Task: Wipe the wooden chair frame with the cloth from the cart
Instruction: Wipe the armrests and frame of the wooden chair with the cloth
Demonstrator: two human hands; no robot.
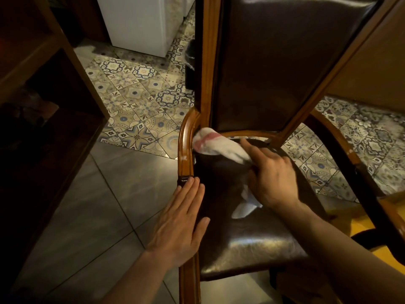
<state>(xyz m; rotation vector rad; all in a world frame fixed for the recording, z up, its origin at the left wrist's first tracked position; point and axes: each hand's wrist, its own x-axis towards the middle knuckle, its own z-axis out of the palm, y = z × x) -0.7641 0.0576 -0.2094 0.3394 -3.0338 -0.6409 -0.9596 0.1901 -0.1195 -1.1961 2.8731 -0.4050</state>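
A wooden chair frame (186, 145) with a dark leather seat and backrest fills the middle of the view. My right hand (271, 178) grips a white cloth (217, 145) with a pink stripe. The cloth's free end presses into the rear left corner, where the curved side rail meets the back post. A loose tail of the cloth hangs out below my palm onto the seat. My left hand (182, 222) lies flat, fingers together, on the left edge of the seat beside the side rail, holding nothing.
A dark wooden shelf unit (43, 88) stands close on the left. A white appliance (140, 23) is at the back, on patterned floor tiles (135, 99). A black bin (190, 64) sits behind the chair's back post. Grey tiles lie under the chair's left side.
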